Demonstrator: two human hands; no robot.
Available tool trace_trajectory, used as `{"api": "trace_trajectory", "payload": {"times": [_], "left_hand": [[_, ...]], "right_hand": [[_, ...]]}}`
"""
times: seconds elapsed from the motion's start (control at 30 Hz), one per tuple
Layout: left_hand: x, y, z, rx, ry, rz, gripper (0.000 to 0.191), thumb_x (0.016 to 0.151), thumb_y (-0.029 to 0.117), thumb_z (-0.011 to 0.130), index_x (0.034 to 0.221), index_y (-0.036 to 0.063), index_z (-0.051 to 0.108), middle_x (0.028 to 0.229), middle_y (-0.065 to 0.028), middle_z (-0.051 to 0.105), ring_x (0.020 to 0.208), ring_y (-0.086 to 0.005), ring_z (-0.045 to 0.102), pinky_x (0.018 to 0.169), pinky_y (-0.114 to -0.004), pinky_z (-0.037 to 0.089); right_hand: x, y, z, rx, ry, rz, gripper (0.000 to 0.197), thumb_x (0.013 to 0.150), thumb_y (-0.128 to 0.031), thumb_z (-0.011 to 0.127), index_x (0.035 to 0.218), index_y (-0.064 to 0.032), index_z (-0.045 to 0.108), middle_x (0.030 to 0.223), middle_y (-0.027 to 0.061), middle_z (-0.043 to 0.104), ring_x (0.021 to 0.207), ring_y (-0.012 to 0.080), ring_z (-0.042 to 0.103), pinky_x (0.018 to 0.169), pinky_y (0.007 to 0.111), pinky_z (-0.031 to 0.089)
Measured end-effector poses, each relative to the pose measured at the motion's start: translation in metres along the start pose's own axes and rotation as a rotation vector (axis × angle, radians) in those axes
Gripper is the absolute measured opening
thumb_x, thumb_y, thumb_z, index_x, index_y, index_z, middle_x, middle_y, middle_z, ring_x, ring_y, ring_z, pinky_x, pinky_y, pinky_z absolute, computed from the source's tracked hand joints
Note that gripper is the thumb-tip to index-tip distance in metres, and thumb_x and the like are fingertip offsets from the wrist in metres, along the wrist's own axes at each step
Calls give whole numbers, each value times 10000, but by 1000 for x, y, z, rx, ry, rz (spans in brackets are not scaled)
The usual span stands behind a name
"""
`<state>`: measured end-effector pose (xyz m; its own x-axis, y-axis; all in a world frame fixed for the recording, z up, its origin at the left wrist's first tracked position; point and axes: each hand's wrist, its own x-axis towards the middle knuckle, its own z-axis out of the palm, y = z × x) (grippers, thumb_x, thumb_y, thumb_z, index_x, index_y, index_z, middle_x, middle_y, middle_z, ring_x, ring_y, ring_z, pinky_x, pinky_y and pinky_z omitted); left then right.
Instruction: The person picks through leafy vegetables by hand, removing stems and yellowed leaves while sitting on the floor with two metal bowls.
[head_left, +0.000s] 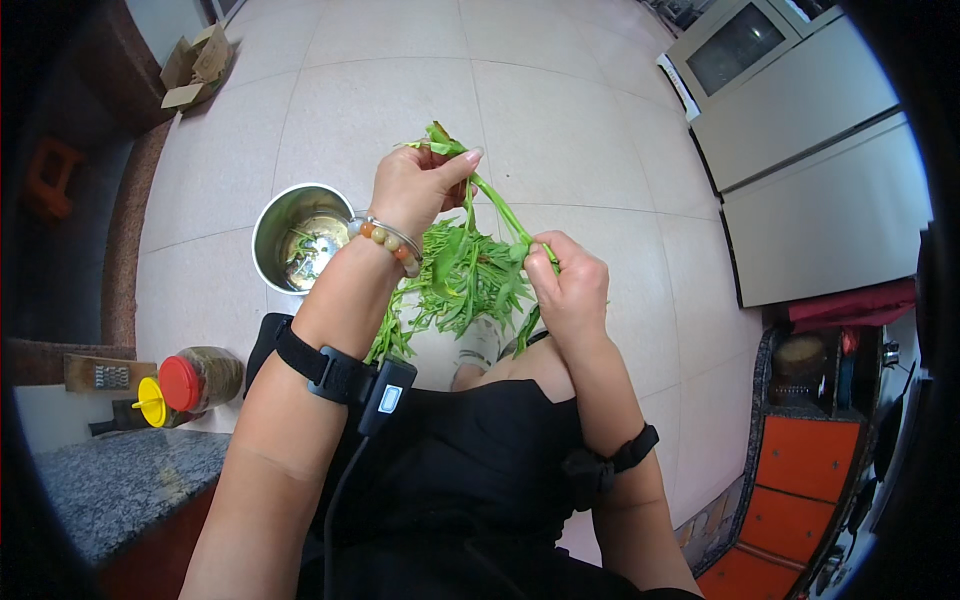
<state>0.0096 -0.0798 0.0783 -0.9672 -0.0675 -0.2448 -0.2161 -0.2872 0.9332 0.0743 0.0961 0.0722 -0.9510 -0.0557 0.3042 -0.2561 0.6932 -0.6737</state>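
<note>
Between my two hands stretches a leafy green vegetable stalk (501, 201), probably water spinach. My left hand (424, 180), with a bead bracelet at the wrist, pinches its upper end, where a torn, browned tip sticks out. Lower and to the right, my right hand (568, 285) grips the other end of the stalk in closed fingers. Leaves hang from it over a heap of leafy greens (480, 289) on the floor. Left of the heap stands a round metal pot (264, 240) with a few green pieces at its bottom; my left forearm covers some of the heap.
A pale tiled floor (375, 105) spreads around me. An open cardboard box (196, 69) lies at the far left. Two jars, one with a red lid (178, 382) and one with a yellow lid (152, 403), are near the granite counter (127, 480). A refrigerator (817, 172) and orange cabinets (806, 457) line the right.
</note>
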Motion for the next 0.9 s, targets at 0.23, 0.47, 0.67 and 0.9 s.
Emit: {"api": "trace_trajectory", "payload": {"times": [0.23, 0.47, 0.67, 0.9], "left_hand": [[-6, -4, 8, -61, -20, 49, 162, 773, 125, 675, 777, -10, 586, 708, -53, 594, 599, -115, 581, 539, -238, 491], [-17, -7, 21, -129, -7, 84, 136, 775, 95, 668, 770, -7, 578, 700, -44, 594, 592, -109, 568, 545, -230, 479], [-19, -9, 23, -113, 3, 182, 146, 774, 87, 669, 810, -6, 562, 715, -49, 594, 592, -106, 559, 532, -225, 454], [-14, 6, 2, -87, -4, 116, 138, 788, 100, 656, 826, 6, 563, 746, -54, 595, 644, -113, 569, 584, -244, 493]], "right_hand": [[4, 4, 2, -55, 156, 110, 167, 759, -170, 544, 776, -18, 613, 586, 186, 552, 528, 347, 548, 503, 394, 425], [11, 13, 2, -51, 244, 199, 203, 761, -194, 522, 772, -14, 617, 590, 188, 558, 534, 344, 554, 515, 394, 427], [16, 40, 5, 191, 290, 354, 214, 761, -178, 494, 763, -2, 614, 612, 138, 593, 549, 227, 540, 551, 336, 417], [13, 42, -19, 765, 203, 655, 201, 855, -184, 431, 895, -24, 547, 854, 97, 604, 589, 101, 394, 598, 245, 364]]}}
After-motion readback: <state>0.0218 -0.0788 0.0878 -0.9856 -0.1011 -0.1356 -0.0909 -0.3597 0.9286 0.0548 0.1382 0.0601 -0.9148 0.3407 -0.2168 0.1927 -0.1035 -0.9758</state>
